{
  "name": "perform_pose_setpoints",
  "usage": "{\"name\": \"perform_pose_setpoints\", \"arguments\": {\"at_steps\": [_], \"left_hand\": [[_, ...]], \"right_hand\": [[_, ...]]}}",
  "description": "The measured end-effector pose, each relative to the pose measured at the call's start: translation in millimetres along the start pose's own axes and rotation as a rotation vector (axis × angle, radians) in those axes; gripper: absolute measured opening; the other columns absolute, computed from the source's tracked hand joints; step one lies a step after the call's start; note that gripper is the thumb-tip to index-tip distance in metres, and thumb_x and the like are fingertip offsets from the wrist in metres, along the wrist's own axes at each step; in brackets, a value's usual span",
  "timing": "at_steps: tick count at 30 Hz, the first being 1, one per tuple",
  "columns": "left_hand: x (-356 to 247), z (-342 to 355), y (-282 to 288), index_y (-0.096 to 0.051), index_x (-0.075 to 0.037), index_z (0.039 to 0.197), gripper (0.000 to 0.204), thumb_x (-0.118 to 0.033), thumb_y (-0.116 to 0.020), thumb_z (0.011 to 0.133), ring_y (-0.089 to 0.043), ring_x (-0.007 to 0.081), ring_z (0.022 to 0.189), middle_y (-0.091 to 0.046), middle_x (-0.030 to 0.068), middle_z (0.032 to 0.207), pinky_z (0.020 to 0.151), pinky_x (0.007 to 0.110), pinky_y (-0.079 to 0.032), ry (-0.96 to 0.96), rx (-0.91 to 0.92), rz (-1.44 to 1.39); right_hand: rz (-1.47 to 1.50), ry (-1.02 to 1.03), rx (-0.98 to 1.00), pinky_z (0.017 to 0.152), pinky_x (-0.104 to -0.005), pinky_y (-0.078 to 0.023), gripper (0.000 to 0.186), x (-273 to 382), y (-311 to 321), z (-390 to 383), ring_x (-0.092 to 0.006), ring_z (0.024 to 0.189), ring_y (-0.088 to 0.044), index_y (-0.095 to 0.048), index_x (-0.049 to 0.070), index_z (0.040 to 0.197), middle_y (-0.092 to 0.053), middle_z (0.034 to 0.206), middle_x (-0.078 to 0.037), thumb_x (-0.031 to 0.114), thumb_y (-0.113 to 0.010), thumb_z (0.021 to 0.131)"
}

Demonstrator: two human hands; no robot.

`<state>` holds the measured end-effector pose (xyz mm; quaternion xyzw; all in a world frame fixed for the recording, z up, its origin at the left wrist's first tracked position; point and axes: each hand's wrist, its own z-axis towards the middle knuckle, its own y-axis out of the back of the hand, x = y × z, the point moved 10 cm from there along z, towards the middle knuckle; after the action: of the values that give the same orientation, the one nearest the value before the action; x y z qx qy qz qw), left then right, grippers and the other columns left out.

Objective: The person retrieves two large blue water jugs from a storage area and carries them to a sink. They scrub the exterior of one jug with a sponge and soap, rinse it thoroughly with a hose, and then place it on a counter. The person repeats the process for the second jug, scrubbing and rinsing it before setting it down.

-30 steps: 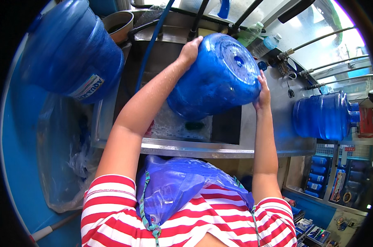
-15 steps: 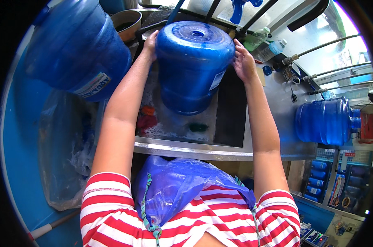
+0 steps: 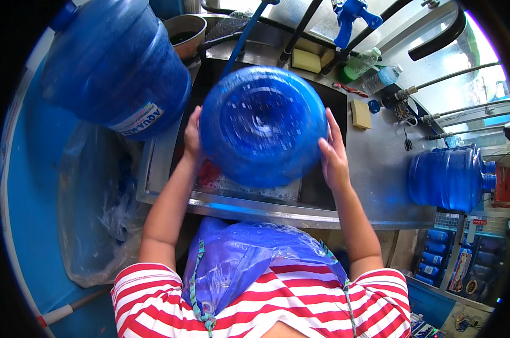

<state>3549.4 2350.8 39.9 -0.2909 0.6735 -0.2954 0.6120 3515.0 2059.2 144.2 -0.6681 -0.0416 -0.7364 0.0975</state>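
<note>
Above steel sink (image 3: 266, 212): blue water jug (image 3: 260, 127), base toward wearer, held between left hand (image 3: 193, 135) and right hand (image 3: 335, 155).

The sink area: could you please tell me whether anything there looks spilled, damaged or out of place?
Nothing stands out: suds lie within the sink, and the blue jug shows no clear damage, though it is blurred.

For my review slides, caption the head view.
Left hand and right hand hold an upturned blue jug over a steel sink.
</note>
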Motion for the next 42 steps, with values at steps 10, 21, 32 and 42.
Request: {"name": "perform_pose_setpoints", "arguments": {"at_steps": [10,21,32,42], "left_hand": [[20.7,26.1,-39.7,-0.052,-0.005,0.134,0.048,-0.038,-0.033,0.104,-0.055,0.0169,0.115,-0.059,0.0088,0.124,0.103,0.031,-0.04,0.059,-0.062,0.081],[12.4,29.1,-64.7,-0.048,0.0,0.138,0.051,-0.032,-0.031,0.103,-0.052,0.0207,0.123,-0.056,0.013,0.132,0.109,0.032,-0.036,-0.046,-0.035,0.173],[13.7,0.5,-80.2,-0.041,0.0,0.144,0.055,-0.034,-0.033,0.101,-0.041,0.0246,0.134,-0.047,0.0145,0.143,0.115,0.036,-0.023,-0.133,0.011,0.45],[13.2,21.5,-39.2,-0.052,-0.001,0.133,0.049,-0.033,-0.032,0.103,-0.054,0.0207,0.12,-0.06,0.013,0.128,0.105,0.033,-0.038,-0.002,-0.019,0.165]], "right_hand": [[0.052,0.068,-0.179,0.115,-0.0382,-0.026,0.07,2.8,38.2,-6.9,-0.0257,0.136,-0.036,-0.018,0.008,0.154,-0.03,0.152,-0.015,0.025,-0.052,0.095],[0.139,0.068,-0.157,0.113,-0.0371,-0.03,0.066,2.0,59.1,7.5,-0.0239,0.134,-0.04,-0.019,0.006,0.153,-0.034,0.15,-0.015,0.024,-0.049,0.097],[0.219,-0.018,-0.124,0.111,-0.0348,-0.033,0.067,-5.6,81.8,27.7,-0.0235,0.13,-0.044,-0.023,0.006,0.152,-0.039,0.146,-0.016,0.023,-0.053,0.094],[0.093,0.013,-0.095,0.114,-0.0331,-0.025,0.069,-9.8,49.0,21.1,-0.0231,0.134,-0.039,-0.023,0.006,0.152,-0.037,0.148,-0.015,0.025,-0.056,0.095]]}}
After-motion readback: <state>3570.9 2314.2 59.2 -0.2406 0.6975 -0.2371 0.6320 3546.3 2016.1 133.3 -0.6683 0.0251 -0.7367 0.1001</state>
